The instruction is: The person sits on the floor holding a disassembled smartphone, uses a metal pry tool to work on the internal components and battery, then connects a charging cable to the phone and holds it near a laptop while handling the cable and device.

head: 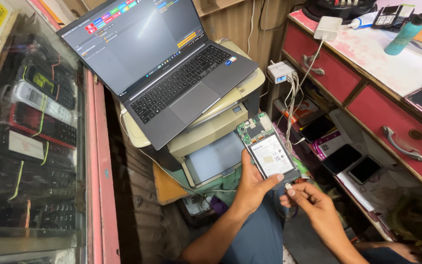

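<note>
My left hand (251,187) holds an opened smartphone (268,148) with its back cover off, so the green circuit board and white battery show. The thumb lies along the phone's left edge and a finger crosses its bottom end. My right hand (310,202) pinches a small white cable plug (288,186) right at the phone's bottom port; whether it is seated I cannot tell. A dark cable loops below the right hand.
An open grey laptop (172,73) rests on a beige printer (216,137). A glass case of old phones (35,127) is at left. Red drawers (391,122) and a worktop with a teal bottle (406,32) are at right. White chargers (280,72) hang nearby, with loose phones (343,159) below.
</note>
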A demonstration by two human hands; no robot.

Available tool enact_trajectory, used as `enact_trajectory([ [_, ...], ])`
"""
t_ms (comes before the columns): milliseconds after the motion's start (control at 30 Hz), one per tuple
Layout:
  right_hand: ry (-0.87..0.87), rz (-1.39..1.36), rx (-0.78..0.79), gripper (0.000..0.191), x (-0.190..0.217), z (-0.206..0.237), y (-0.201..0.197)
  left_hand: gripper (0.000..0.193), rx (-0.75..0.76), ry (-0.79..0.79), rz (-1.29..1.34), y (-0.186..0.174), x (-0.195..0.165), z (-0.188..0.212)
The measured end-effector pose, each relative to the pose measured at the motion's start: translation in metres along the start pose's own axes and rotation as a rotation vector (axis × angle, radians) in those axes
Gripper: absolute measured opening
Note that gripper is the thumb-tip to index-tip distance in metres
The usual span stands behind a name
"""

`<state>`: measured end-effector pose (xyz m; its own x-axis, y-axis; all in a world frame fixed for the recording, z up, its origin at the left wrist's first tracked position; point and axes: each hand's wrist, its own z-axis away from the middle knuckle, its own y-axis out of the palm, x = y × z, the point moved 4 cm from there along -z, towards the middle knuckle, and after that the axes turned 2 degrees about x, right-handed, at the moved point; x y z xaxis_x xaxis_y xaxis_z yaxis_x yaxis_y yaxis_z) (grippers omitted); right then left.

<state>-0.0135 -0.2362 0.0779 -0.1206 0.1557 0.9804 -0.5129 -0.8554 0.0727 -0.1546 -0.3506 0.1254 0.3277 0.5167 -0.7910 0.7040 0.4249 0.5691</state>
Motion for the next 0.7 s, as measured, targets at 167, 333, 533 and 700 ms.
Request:
enact_trajectory([
  [167,-0.011,0.011,0.003,0.025,-0.001,-0.001,0.0,0.078,-0.008,-0.012,0.012,0.001,-0.001,0.001],
  [333,0.003,-0.022,-0.012,0.025,-0.003,-0.002,-0.003,0.076,-0.024,-0.002,0.051,0.004,0.002,-0.001],
  [533,-0.016,-0.043,-0.016,0.024,-0.01,-0.003,-0.006,0.072,-0.036,0.022,0.073,0.006,0.007,0.001],
  [700,-0.047,-0.063,-0.01,0.023,-0.013,-0.004,-0.007,0.073,-0.044,0.03,0.057,0.007,0.01,0.0],
])
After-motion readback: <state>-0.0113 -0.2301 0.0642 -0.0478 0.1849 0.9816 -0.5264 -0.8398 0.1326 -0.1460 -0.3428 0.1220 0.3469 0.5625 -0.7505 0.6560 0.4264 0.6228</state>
